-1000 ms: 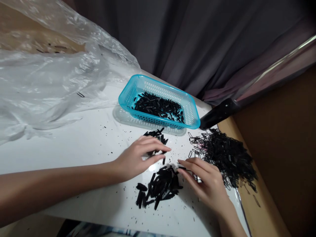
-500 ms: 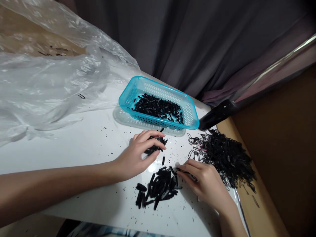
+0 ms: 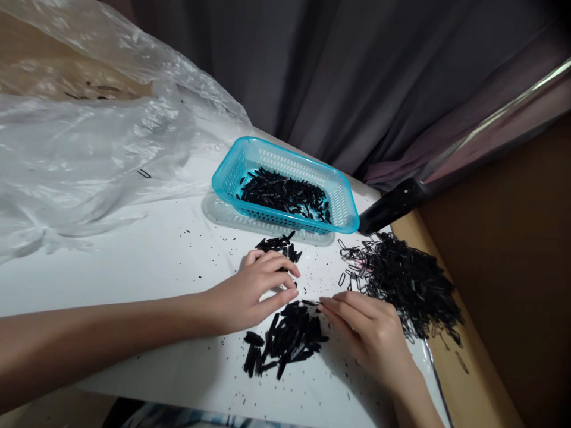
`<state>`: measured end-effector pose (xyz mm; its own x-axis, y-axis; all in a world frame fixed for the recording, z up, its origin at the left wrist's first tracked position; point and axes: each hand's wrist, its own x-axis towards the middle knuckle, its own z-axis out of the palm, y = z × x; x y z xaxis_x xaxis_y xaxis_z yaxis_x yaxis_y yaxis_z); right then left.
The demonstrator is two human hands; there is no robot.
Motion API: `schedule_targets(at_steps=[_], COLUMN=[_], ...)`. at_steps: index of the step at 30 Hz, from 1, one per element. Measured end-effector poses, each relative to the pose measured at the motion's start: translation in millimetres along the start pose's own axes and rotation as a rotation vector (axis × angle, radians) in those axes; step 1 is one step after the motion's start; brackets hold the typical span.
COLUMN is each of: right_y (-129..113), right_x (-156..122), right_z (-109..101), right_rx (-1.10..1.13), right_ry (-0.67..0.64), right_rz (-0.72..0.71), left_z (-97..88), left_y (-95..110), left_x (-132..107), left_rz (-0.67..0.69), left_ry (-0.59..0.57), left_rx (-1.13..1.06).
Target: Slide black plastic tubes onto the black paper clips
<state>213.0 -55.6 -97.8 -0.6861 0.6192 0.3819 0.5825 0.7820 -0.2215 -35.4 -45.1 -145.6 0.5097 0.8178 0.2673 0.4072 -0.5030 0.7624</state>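
My left hand [image 3: 252, 288] lies palm down on the white table [image 3: 134, 267], its fingers curled over a few small black pieces just below a small cluster of black pieces [image 3: 279, 245]. My right hand [image 3: 368, 333] rests at the right edge of a pile of short black pieces [image 3: 285, 337], its fingertips pressed together on a thin black piece. A blue perforated basket [image 3: 285, 190] behind both hands holds more black pieces.
A tangled heap of thin black loops [image 3: 401, 285] lies at the table's right edge. A large crumpled clear plastic bag [image 3: 89, 131] covers the back left. A black tube [image 3: 392, 208] and a grey curtain stand behind the basket. Black specks dot the table.
My left hand drew its fingers in and slid slightly toward me. My right hand's fingertips closed at the pile's right edge. The basket and the heap stayed put.
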Motion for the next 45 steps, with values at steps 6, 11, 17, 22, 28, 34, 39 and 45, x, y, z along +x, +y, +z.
schedule_targets(at_steps=[6,11,17,22,28,34,39,45], right_y=[-10,-10,-8,-8,-14,-14,-13,-15], right_x=[1,-2,-1,2,1,1,1,-1], right_z=[5,5,4,5,8,7,7,8], right_rx=[-0.138,-0.192,-0.158,-0.065,0.031,0.065,0.071,0.117], right_ry=[0.087,0.073,0.152,0.238,0.209,0.225,0.219,0.188], right_rz=[-0.178,-0.208,-0.171,-0.071,-0.028,0.001,0.055,0.068], left_z=[-2.6,-4.3,-5.0,-8.2,-9.6,-6.7,-2.2,1.5], left_y=[0,0,-2,0,4,4,-3,-9], left_x=[-1,0,2,5,4,3,5,7], left_rz=[0.039,0.049,0.054,0.072,0.088,0.074,0.144,0.129], left_ry=[-0.114,-0.136,-0.055,0.04,0.085,0.076,0.059,0.069], left_rx=[-0.111,-0.162,-0.216,-0.297,-0.365,-0.388,-0.438,-0.517])
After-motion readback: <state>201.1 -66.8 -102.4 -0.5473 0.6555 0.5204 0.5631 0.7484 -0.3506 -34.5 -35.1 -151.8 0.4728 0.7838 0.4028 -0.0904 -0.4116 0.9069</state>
